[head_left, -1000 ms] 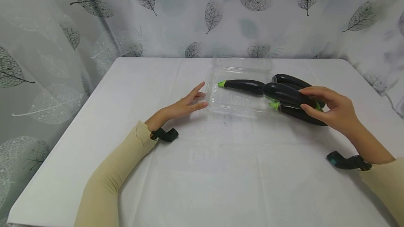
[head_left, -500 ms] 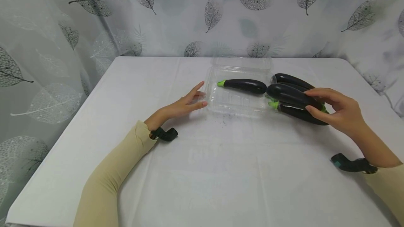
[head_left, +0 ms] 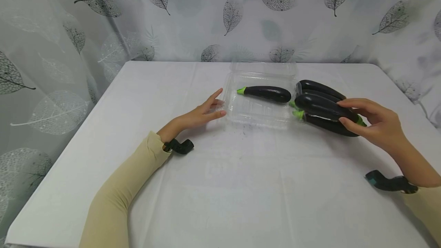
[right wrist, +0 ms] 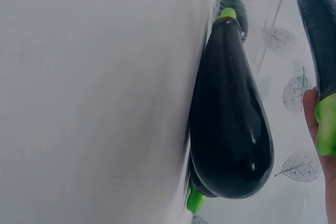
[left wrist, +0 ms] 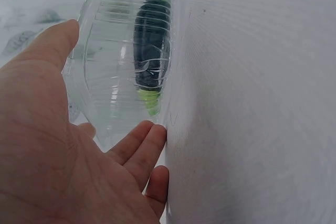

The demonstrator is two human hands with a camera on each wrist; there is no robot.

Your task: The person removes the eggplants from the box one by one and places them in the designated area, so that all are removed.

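The head camera looks forward and down across the whole tabletop. Each wrist camera sits close, low along the cloth; both share the clear container with the head view.

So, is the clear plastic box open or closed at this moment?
Open. The clear plastic box has its lid folded back toward the curtain, and one eggplant lies uncovered inside.

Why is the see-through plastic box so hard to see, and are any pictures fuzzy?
Head view: the clear plastic clamshell box blends into the white tablecloth, showing only faint rim glints. Left wrist view: the open left hand is close and soft. Right wrist view: the glossy dark purple eggplant shows small highlights.
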